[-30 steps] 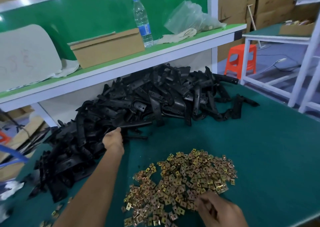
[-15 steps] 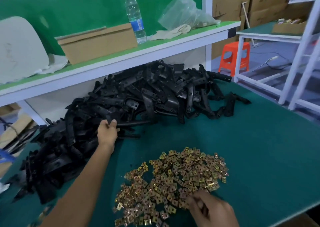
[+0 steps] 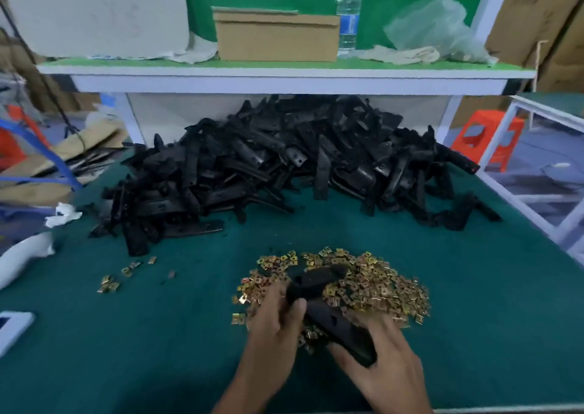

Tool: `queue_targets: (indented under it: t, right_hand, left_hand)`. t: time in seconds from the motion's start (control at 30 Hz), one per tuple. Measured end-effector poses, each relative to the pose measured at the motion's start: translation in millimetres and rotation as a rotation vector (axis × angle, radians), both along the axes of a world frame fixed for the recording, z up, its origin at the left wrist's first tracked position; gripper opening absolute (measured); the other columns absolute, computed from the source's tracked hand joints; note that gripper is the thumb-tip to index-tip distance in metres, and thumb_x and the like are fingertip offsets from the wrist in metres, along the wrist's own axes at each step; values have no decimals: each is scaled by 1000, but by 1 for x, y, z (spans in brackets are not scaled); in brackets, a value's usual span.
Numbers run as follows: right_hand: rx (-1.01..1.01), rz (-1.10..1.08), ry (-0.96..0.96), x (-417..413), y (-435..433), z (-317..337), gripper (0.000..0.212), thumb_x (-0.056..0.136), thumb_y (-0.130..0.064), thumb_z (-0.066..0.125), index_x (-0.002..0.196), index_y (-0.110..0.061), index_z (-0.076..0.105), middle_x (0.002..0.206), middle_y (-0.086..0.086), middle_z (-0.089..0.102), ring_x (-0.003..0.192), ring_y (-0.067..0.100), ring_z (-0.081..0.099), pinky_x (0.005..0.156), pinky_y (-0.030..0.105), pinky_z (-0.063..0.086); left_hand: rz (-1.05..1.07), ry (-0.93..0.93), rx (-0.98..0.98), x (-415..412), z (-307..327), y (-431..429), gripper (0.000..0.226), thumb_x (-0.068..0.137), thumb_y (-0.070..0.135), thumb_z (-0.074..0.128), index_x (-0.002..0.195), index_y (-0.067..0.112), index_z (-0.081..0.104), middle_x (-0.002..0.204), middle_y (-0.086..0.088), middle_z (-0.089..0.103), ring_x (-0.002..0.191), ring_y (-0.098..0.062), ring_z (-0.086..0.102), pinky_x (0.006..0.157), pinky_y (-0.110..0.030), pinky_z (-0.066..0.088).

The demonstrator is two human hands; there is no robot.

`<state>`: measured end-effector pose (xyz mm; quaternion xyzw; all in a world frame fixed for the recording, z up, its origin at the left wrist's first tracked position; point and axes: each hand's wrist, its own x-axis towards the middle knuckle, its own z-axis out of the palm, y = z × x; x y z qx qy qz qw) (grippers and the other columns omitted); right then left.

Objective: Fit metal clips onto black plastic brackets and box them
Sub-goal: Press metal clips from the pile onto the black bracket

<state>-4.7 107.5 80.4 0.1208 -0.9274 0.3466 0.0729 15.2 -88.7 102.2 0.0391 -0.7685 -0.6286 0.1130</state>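
Note:
A black plastic bracket hangs just above the heap of gold metal clips near the table's front edge. My left hand grips its upper part, thumb on top. My right hand holds its lower end from beneath. Whether my right fingers also pinch a clip is hidden. A big pile of black brackets fills the back of the green table under the shelf.
A few stray clips lie to the left. A cardboard box, a water bottle and a plastic bag sit on the shelf. A white object lies at the table's left edge. An orange stool stands to the right.
My left hand pulled a bracket out of the pile and brought it over the clips. My right hand left the clips and took the bracket's lower end. The view swung to face the bench.

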Motion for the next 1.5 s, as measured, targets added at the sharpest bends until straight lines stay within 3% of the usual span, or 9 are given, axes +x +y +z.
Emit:
queue_targets:
  t: [0.2,0.3,0.43,0.53,0.63,0.83,1.13,1.3,1.5]
  right_hand:
    - [29,-68,80,0,-2,-7,46,75,-88,50,107,-54,51,76,-30,57,73,6,63,57,24,44]
    - [-20,-96,70,2,-3,-5,45,72,-96,38,98,-61,48,86,-32,60,74,-4,60,54,21,44]
    - [20,-116,70,4,-8,-3,25,79,-82,54,94,-65,47,91,-31,60,71,-8,58,51,19,43]
    - [49,-134,45,4,-10,-2,26,74,-76,60,93,-64,47,67,-27,57,61,-9,54,51,16,41]
    - [46,-132,37,3,-9,-2,28,76,-84,55,94,-65,47,70,-31,58,64,-10,55,53,13,41]
    - [53,-135,66,0,-9,-8,28,72,-79,58,95,-71,44,68,-29,57,63,-6,56,54,12,40]
    - [37,-57,73,0,-5,-11,40,74,-74,61,107,-51,59,79,-23,62,73,-8,59,59,18,44]
    - [10,8,45,-5,-4,-7,36,80,-79,58,114,-68,51,101,-26,61,91,-4,60,64,20,48]
    - [-18,52,124,-38,-23,3,57,83,-80,49,123,-41,63,99,-28,61,94,-5,57,67,20,46]
  left_hand:
    - [-18,70,-170,2,-4,-3,24,101,64,35,114,55,52,102,23,63,92,-1,61,71,-16,46]
    - [116,84,-306,-11,-10,-38,25,103,49,42,119,40,60,100,23,63,97,2,59,76,-16,46]
    - [253,14,-521,-50,-17,-92,18,103,23,54,112,22,69,104,12,67,97,-8,58,82,-26,51]
    - [173,-7,-631,-82,-14,-114,19,101,21,57,112,18,72,108,2,69,103,-18,60,87,-35,53]
    - [29,-79,-760,-103,-20,-120,24,98,33,61,114,20,73,111,-6,68,107,-24,61,92,-39,51]
    - [126,-16,-689,-113,-39,-119,13,94,33,69,98,22,74,93,4,68,91,-18,63,72,-28,47]
    - [180,50,-680,-113,-50,-122,28,105,31,50,102,14,72,99,-4,70,93,-25,60,72,-33,45]
    - [251,62,-539,-109,-48,-121,28,108,31,39,99,13,59,80,1,66,69,-20,61,62,-38,47]
    - [260,2,-360,-107,-43,-124,20,108,30,42,109,21,59,82,9,67,70,-2,61,58,-17,42]
